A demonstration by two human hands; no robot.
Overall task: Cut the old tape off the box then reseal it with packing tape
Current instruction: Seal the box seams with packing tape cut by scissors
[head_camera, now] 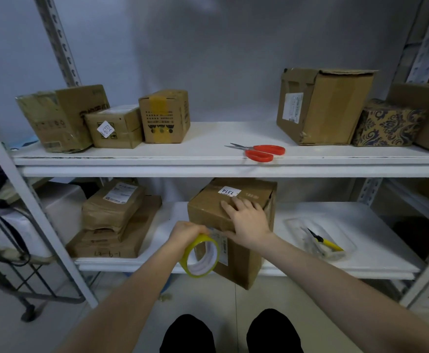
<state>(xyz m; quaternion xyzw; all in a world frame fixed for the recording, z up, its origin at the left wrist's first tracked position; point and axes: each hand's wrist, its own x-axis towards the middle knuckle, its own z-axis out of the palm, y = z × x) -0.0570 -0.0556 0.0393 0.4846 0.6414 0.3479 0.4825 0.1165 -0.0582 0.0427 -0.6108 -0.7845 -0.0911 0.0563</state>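
Two hands work at one cardboard box, which stands on the lower shelf with its near corner past the shelf's front edge. The right hand lies flat on the box top, fingers straight; the left hand grips a yellow roll of packing tape at the box's near top edge, so the hands are close together. Red-handled scissors lie on the upper shelf; a yellow utility knife rests in a clear tray right of the box.
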